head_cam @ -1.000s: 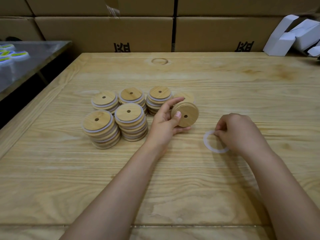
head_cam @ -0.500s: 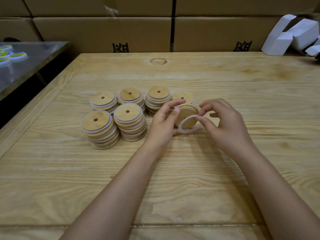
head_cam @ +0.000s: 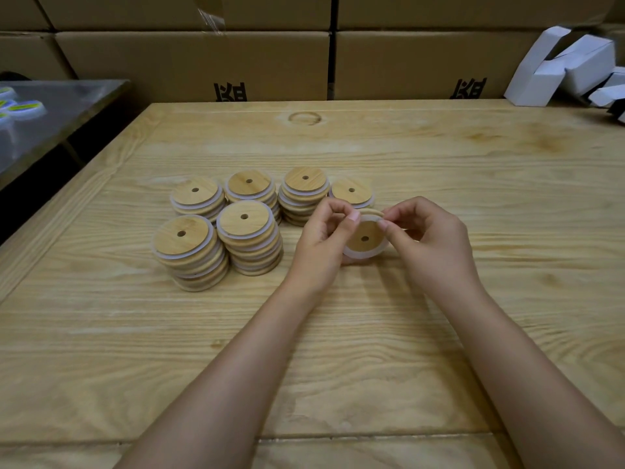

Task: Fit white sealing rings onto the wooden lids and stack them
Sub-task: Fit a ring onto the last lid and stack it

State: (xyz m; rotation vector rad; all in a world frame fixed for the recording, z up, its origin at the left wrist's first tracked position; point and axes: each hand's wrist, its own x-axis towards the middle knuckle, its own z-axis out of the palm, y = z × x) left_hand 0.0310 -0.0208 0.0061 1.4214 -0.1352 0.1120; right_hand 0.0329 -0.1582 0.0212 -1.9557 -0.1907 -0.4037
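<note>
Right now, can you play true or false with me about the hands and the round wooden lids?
1. The left hand holds a wooden lid. True.
2. The right hand is flat and empty. False: it pinches the white ring at the lid's edge.
3. The white ring lies far from the lid. False: it sits around the held lid.
4. The stacked lids show a small hole in the middle. True.
5. The stacks stand to the right of both hands. False: they stand to the left.
</note>
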